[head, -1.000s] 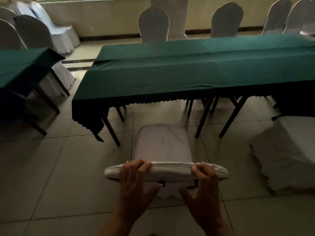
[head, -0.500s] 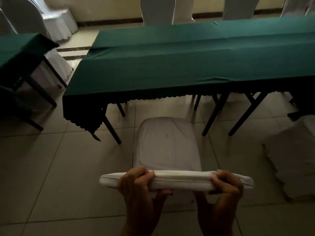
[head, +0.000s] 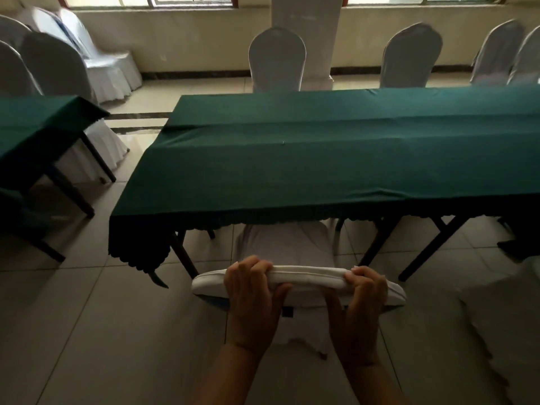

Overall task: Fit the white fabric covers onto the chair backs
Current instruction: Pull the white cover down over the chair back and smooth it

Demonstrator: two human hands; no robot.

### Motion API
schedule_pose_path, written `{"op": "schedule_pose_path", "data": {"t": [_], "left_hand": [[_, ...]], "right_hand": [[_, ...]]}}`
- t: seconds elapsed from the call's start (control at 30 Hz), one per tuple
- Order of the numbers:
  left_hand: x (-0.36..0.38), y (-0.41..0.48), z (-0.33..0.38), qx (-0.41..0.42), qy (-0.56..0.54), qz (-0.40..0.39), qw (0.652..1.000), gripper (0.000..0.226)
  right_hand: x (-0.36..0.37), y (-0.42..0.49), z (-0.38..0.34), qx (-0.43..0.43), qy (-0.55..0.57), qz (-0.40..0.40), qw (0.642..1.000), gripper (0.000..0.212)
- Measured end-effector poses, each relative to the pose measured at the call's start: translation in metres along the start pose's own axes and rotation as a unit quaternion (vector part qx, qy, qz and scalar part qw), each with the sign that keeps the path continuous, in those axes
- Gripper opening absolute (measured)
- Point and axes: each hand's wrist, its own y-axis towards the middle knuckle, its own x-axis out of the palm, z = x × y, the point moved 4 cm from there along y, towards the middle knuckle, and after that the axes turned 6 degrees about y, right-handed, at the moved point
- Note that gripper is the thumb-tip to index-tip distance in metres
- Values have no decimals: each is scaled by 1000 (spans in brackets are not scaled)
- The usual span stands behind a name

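Note:
A chair with a white fabric cover (head: 309,280) on its back stands right in front of me, seen from above. My left hand (head: 252,299) grips the top edge of the covered back left of centre. My right hand (head: 361,302) grips the same edge right of centre, fingers curled over it. The covered seat (head: 285,242) reaches under the near edge of the green-clothed table (head: 321,159). White cover fabric hangs down behind the back between my wrists.
A second green table (head: 35,124) stands at the left. Several white-covered chairs line the far side, one (head: 276,59) directly opposite. Another white-covered chair (head: 502,323) is close at my right. Dark table legs (head: 377,244) flank the seat. The floor is tiled.
The chair has slid forward, its seat now partly under the table. Both hands went from resting on the top edge to gripping it. My view has risen towards the far wall.

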Motion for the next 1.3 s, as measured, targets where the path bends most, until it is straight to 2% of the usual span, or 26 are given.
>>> {"op": "schedule_pose_path", "data": {"t": [0.2, 0.33, 0.57, 0.7, 0.93, 1.1, 1.3], "left_hand": [[45, 60, -27, -27, -5, -13, 1000, 49], [71, 100, -39, -30, -5, -10, 999, 52], [100, 155, -48, -46, 1, -35, 998, 51], [115, 171, -44, -51, 6, -19, 999, 54], [136, 187, -41, -53, 3, -6, 999, 54], [143, 189, -46, -50, 7, -10, 999, 52], [130, 192, -42, -65, -5, -54, 996, 44]], "right_hand": [[45, 62, 26, 15, 7, -21, 1000, 46], [73, 101, 44, 19, 10, -21, 1000, 55], [109, 160, 72, 13, 42, -38, 998, 38], [118, 179, 88, 16, 55, -45, 997, 31], [122, 202, 99, 7, 68, -46, 997, 37], [125, 208, 106, -6, 77, -48, 996, 33], [116, 207, 100, -2, 82, -70, 994, 33]]}}
